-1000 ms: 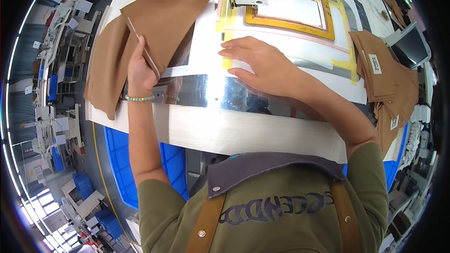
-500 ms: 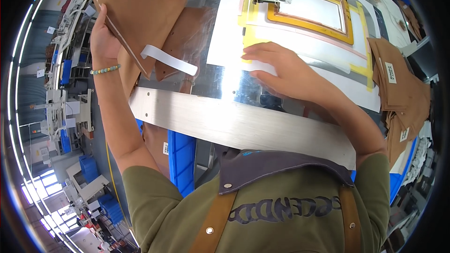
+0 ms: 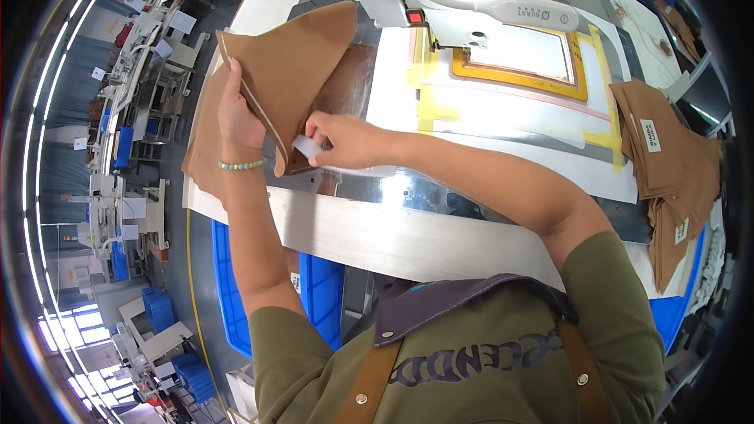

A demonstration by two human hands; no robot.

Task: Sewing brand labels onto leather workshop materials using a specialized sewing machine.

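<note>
My left hand (image 3: 239, 116) grips a brown fabric piece (image 3: 294, 55) by its pale-lined edge, holding it raised and folded over at the left of the work surface. At that piece's lower corner, my right hand (image 3: 349, 141) is closed on a white paper-like strip (image 3: 305, 147) between thumb and fingers. Part of the strip is hidden by the fingers, and I cannot tell whether it is stuck to the fabric. More brown material (image 3: 208, 141) lies under and beside my left hand.
A sewing machine head (image 3: 448, 23) stands at the back, with a yellow frame (image 3: 518, 88) on white sheets beneath it. Brown fabric pieces with labels (image 3: 656, 153) are stacked at the right. A metal strip (image 3: 393, 239) forms the near edge; a blue bin (image 3: 322, 290) sits below.
My right hand has moved left from the white sheets and closed on the white strip. The fabric in my left hand appears lower and further right in the picture; the camera view has shifted too.
</note>
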